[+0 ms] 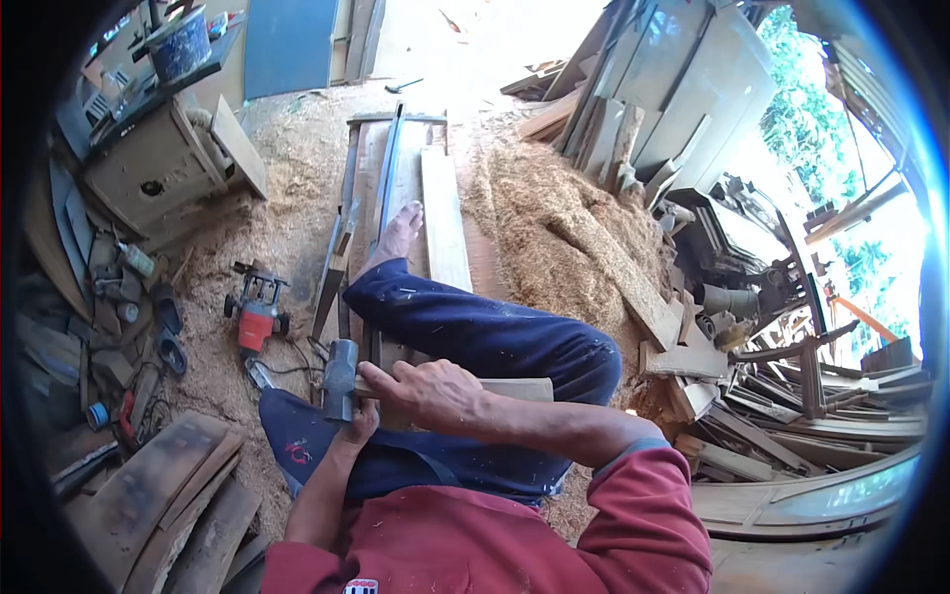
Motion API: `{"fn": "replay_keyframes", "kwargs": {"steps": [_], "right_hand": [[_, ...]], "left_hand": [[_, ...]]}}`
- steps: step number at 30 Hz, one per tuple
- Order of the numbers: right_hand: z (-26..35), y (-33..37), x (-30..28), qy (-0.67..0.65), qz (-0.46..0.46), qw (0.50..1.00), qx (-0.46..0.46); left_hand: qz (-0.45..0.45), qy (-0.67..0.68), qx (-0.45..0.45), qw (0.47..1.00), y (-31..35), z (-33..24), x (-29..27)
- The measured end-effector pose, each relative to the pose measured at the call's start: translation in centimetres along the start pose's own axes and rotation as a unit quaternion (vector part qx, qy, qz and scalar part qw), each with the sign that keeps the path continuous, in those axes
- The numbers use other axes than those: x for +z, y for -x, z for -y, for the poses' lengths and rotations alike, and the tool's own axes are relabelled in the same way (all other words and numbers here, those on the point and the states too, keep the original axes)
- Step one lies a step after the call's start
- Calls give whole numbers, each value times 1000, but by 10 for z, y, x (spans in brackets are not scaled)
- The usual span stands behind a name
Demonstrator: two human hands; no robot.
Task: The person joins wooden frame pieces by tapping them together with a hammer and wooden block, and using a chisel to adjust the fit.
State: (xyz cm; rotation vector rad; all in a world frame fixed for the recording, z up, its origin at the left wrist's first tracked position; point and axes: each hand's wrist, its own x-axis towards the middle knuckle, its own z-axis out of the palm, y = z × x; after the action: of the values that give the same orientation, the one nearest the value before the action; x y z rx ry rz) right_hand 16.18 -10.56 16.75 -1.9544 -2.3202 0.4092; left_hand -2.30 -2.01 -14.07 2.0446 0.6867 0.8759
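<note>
My right hand (pixel 435 394) is wrapped round the wooden handle of a heavy hammer (pixel 339 379). Its grey metal head lies to the left, over my lap, and a pale wooden length in line with the handle sticks out past my wrist. Just below the head is my left hand (pixel 362 420), its fingers curled. The hammer hides most of those fingers and whatever they may hold. Ahead of my legs lies a low wooden frame with a pale board (pixel 445 218) and a narrow blue-edged strip (pixel 391 163). My bare foot (pixel 400 233) rests on it.
A red router (pixel 259 322) with a cord stands on the sawdust at left. Behind it is a wooden cabinet (pixel 148 173). Wood shavings (pixel 569 238) are heaped to the right, beside leaning panels (pixel 683 89) and scrap wood (pixel 772 416). Curved planks (pixel 148 485) lie near left.
</note>
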Motion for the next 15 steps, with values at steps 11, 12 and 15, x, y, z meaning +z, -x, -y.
{"fn": "replay_keyframes", "kwargs": {"steps": [11,12,15], "right_hand": [[15,-7,-25,-189,-141,971,-31],[11,-2,-17,-192,-129,973,-8],[13,-5,-3,-198,-118,973,6]], "left_hand": [[-79,133,-68,986,-15,-34,-11],[-66,140,-49,987,-26,-46,-16],[-44,169,-16,985,-50,-68,-29]]}}
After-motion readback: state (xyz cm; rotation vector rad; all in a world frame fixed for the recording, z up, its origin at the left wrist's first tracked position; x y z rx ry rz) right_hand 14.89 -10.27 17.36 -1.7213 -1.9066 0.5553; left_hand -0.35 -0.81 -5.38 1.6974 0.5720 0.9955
